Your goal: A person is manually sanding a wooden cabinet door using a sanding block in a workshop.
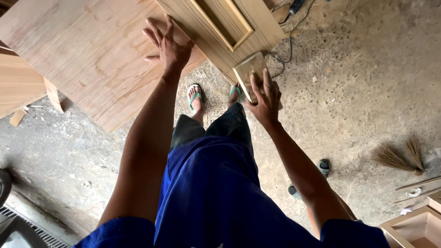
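The small pale wooden sanding block (249, 73), with sawdust on its upper face, sits against the corner edge of the long light-wood framed panel (225, 27) that slants across the top of the view, above the person's feet. The right hand (266, 98) lies on the block with its fingers spread and bent over the near side, pressing it rather than pinching it. The left hand (167, 46) is flat, fingers fanned apart, on the panel's left edge where that overlaps a broad reddish plywood sheet (92, 55), steadying it. Below are feet in green-strapped flip-flops (195, 96) on a dusty concrete floor (358, 92); a straw hand broom (399, 156) lies well apart to the right, and a dark cable (287, 46) trails near the panel's end. With the block so close to the corner, it could slip off the edge and the knuckles scrape the wood; any dropped piece would land by near-bare toes.
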